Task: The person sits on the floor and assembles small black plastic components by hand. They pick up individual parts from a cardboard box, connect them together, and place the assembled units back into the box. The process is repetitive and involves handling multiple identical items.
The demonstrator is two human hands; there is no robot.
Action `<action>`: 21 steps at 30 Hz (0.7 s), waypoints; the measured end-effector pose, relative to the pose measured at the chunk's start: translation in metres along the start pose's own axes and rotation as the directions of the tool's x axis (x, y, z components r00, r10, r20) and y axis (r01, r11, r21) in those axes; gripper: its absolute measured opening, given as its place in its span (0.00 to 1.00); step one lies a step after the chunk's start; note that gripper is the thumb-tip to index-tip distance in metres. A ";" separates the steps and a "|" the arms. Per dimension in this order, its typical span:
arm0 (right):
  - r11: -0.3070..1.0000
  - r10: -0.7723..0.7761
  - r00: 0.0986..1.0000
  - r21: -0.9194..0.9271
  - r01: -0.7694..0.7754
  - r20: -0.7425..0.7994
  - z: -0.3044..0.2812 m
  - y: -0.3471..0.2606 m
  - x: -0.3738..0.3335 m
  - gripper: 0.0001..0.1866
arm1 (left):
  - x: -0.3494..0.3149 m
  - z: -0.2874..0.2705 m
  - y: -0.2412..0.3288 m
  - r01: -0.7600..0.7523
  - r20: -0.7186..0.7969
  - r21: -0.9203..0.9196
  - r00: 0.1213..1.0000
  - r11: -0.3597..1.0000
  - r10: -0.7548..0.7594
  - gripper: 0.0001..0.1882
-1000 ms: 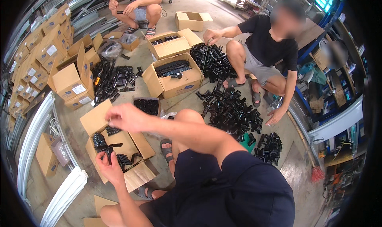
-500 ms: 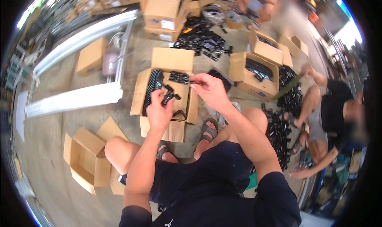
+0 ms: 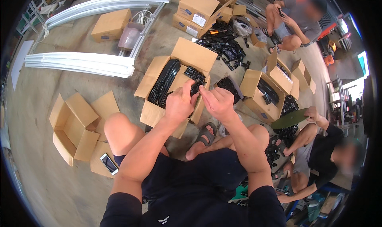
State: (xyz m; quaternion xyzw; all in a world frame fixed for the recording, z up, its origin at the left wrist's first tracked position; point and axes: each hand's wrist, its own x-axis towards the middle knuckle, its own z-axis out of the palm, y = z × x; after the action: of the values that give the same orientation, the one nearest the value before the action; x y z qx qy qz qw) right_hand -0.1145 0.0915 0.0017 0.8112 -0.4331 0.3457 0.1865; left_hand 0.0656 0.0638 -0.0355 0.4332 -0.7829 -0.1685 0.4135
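Note:
Over an open cardboard carton (image 3: 195,55) in front of me, my two hands meet around a small black part (image 3: 197,86), too small to tell its kind. My left hand (image 3: 181,101) is closed around it, with the index finger bent over the top. The fingers of my right hand (image 3: 219,101) are pinched at its right side. Inside the carton, a neat row of black parts (image 3: 162,83) fills the left side, and a smaller bunch of black parts (image 3: 194,73) lies near the far right corner. My hands hide the carton's near right part.
An empty carton (image 3: 75,125) and a phone (image 3: 109,164) lie at left. Beyond are white metal rails (image 3: 81,63) and a pile of black parts (image 3: 225,44). Another filled carton (image 3: 254,107) stands at right. Two people sit nearby, one holding a green sheet (image 3: 292,118).
My hands, apart before, have come together at the black part. The right hand has moved in beside the left. My view has shifted, so the surroundings sit differently.

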 end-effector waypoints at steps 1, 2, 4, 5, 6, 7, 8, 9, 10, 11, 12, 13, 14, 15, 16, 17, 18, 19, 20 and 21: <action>1.000 -0.003 1.000 -0.016 0.004 0.014 0.003 0.001 0.000 0.18 | 0.000 0.000 0.001 -0.006 0.000 0.005 1.000 1.000 0.006 0.30; 0.999 -0.007 1.000 -0.031 0.008 0.028 0.006 0.002 0.000 0.18 | 0.000 -0.001 0.002 -0.012 0.000 0.010 1.000 1.000 0.012 0.30; 0.999 -0.011 0.999 -0.049 0.014 0.051 0.011 0.003 -0.001 0.19 | 0.000 -0.003 0.003 -0.005 0.017 0.016 1.000 1.000 0.005 0.30; 0.999 -0.012 0.998 -0.052 0.015 0.060 0.012 0.004 -0.003 0.19 | 0.000 -0.004 0.003 0.007 0.034 0.017 0.999 1.000 -0.007 0.31; 0.998 -0.012 0.998 -0.056 0.016 0.069 0.014 0.004 -0.004 0.19 | 0.000 -0.005 0.003 0.019 0.051 0.016 0.999 1.000 -0.019 0.31; 0.998 -0.013 0.996 -0.060 0.018 0.086 0.015 0.003 -0.005 0.20 | 0.000 -0.006 0.003 0.011 0.042 0.009 0.999 1.000 -0.012 0.31; 0.998 -0.012 0.995 -0.065 0.019 0.103 0.016 0.003 -0.006 0.20 | 0.000 -0.007 0.004 0.004 0.033 0.002 0.999 1.000 -0.004 0.31; 0.997 -0.012 0.993 -0.071 0.020 0.121 0.016 0.002 -0.006 0.20 | 0.000 -0.007 0.004 -0.005 0.025 -0.006 1.000 1.000 0.005 0.31; 0.998 -0.014 0.991 -0.061 0.023 0.134 0.017 0.001 -0.005 0.21 | -0.001 -0.009 0.004 0.030 0.046 -0.001 0.998 1.000 -0.030 0.31; 0.998 -0.016 0.989 -0.052 0.024 0.147 0.017 0.000 -0.002 0.21 | -0.002 -0.010 0.003 0.065 0.067 0.005 0.996 0.998 -0.065 0.31; 0.999 -0.018 0.987 -0.044 0.025 0.161 0.018 -0.001 -0.001 0.21 | -0.003 -0.010 0.003 0.098 0.088 0.011 0.991 0.995 -0.099 0.31; 1.000 -0.004 0.984 -0.029 0.010 0.179 0.019 0.000 -0.002 0.20 | -0.004 -0.008 0.001 0.138 0.093 -0.024 0.986 0.990 -0.135 0.31; 1.000 0.009 0.980 -0.015 -0.006 0.197 0.019 0.000 -0.003 0.20 | -0.005 -0.005 -0.002 0.176 0.101 -0.059 0.980 0.983 -0.170 0.32; 1.000 0.023 0.976 -0.003 -0.023 0.215 0.019 0.001 -0.005 0.19 | -0.006 -0.002 -0.004 0.214 0.110 -0.093 0.973 0.972 -0.204 0.32; 0.998 0.044 0.984 0.032 -0.050 0.171 0.016 0.000 -0.003 0.18 | -0.003 -0.005 -0.002 0.264 0.106 -0.177 0.963 0.948 -0.249 0.30; 0.995 0.067 0.990 0.068 -0.076 0.127 0.009 -0.001 0.000 0.17 | 0.001 -0.010 0.000 0.311 0.106 -0.260 0.950 0.914 -0.293 0.29; 0.990 0.091 0.992 0.103 -0.099 0.084 0.002 -0.001 0.004 0.16 | 0.003 -0.013 0.002 0.354 0.110 -0.340 0.935 0.871 -0.337 0.27; 0.982 0.137 0.989 0.125 -0.143 0.049 -0.004 0.002 0.007 0.14 | 0.004 -0.011 -0.001 0.428 0.148 -0.487 0.899 0.761 -0.412 0.21; 0.972 0.184 0.983 0.148 -0.185 0.015 -0.010 0.005 0.010 0.13 | 0.004 -0.010 -0.005 0.447 0.170 -0.579 0.884 0.682 -0.435 0.19; 0.959 0.232 0.973 0.172 -0.225 -0.018 -0.013 0.008 0.012 0.11 | 0.004 -0.010 -0.010 0.459 0.195 -0.661 0.869 0.593 -0.455 0.18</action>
State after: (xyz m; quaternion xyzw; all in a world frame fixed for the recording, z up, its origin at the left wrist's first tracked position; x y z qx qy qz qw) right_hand -0.1215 0.0880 0.0193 0.7620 -0.4894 0.4157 0.0839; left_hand 0.0777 0.0557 -0.0336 0.4330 -0.5264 -0.5483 0.4845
